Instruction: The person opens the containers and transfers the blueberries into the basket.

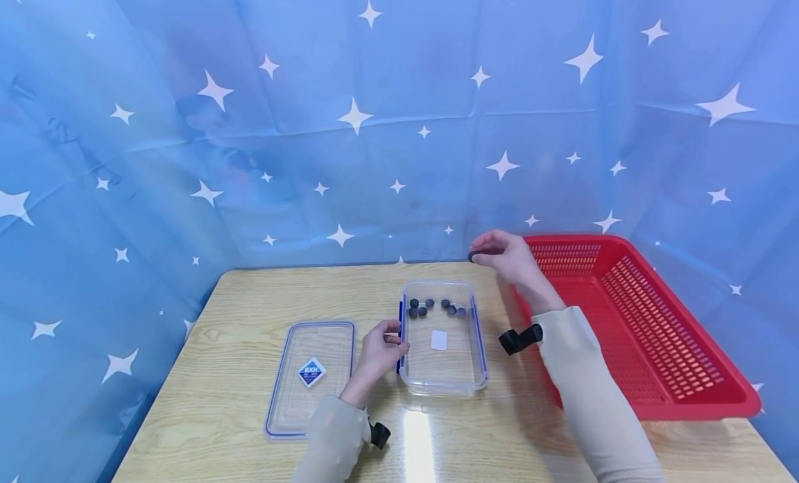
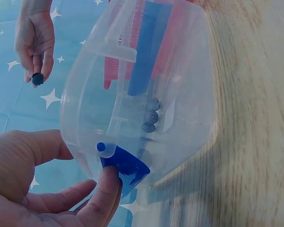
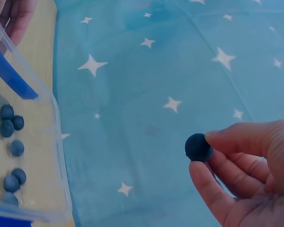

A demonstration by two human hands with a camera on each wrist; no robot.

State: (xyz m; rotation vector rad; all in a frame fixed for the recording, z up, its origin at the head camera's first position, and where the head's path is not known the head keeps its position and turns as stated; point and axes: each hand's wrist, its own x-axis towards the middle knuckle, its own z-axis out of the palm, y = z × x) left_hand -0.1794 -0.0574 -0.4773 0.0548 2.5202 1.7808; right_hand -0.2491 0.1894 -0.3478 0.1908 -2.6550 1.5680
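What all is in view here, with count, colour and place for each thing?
Box: one, clear with blue latches, on the table
Berries: seven, dark blue, in the box's far half
Held berry: one, dark blue, in the right hand
Rectangle: one, white, at the box's bottom
Lid: one, clear with blue edging, left of the box
Sticker: one, blue and white, on the lid
Basket: one, red, right of the box
Table: one, light wood, under box and lid
Curtain: one, blue with white stars, behind the table
Wrist cameras: two, black, by the sleeves
Sleeves: two, pale
Left hand: one, at the box's left side
Right hand: one, pinching the held berry
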